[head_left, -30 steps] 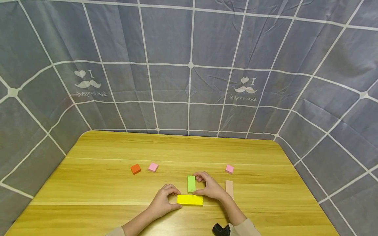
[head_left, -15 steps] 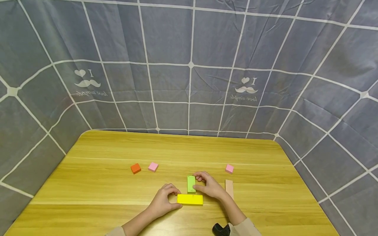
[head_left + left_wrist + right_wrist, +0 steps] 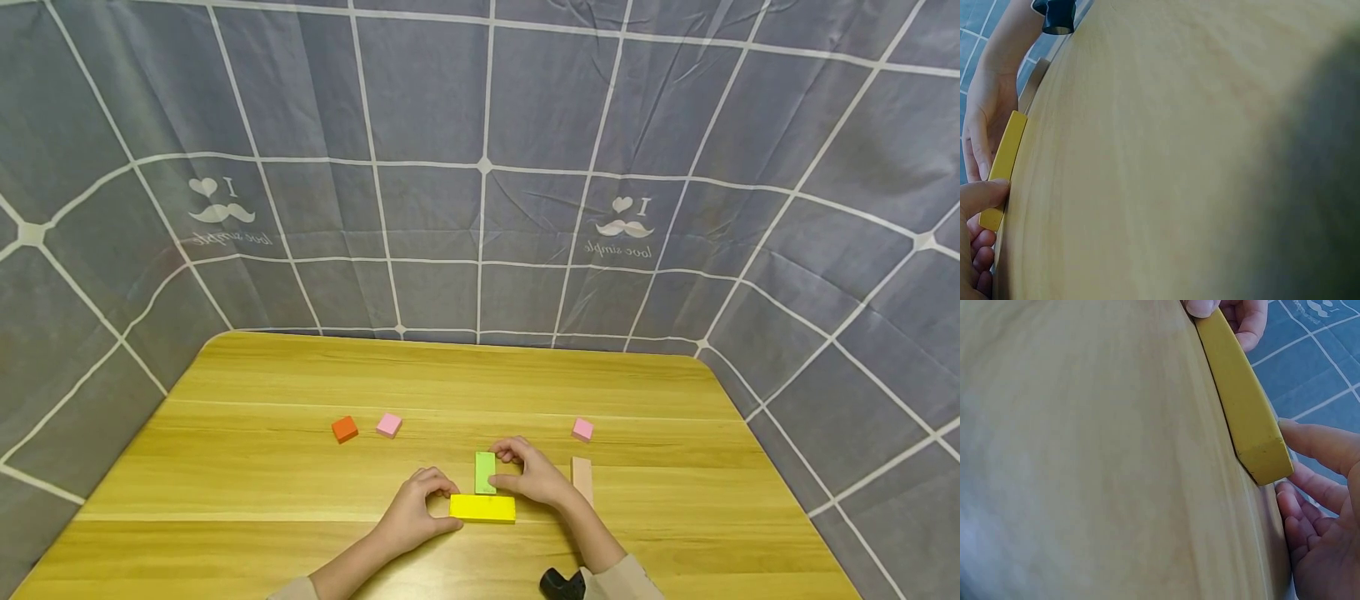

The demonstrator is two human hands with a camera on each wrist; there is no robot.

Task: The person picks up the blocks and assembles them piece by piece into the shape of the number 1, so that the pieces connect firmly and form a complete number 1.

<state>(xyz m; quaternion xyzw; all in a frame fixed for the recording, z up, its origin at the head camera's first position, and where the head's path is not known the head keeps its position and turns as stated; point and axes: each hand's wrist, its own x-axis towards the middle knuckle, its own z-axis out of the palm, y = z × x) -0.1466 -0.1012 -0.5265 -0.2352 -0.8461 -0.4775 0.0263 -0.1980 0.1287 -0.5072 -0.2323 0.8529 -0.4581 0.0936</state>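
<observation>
A long yellow block (image 3: 482,508) lies flat crosswise on the table. My left hand (image 3: 416,511) pinches its left end, thumb on the near side and fingers at the far side. Just behind the yellow block lies a shorter light green block (image 3: 484,472), pointing away and almost meeting it. My right hand (image 3: 531,475) holds the green block from the right, thumb at its right edge and curled fingers by its far corner. In the right wrist view the yellow block (image 3: 1241,400) hides the green one from sight, with the right hand (image 3: 1325,506) beyond it.
On the wooden table (image 3: 262,483) lie an orange block (image 3: 345,429) and a pink block (image 3: 389,425) at back left, another pink block (image 3: 582,429) at back right, and a beige block (image 3: 582,479) beside the right forearm. A black device (image 3: 562,584) sits near the right sleeve. Grey curtains surround the table.
The right thumb has shifted from the green block's near end to its right edge. The green block has slid slightly toward the yellow one. The left hand and yellow block stay put.
</observation>
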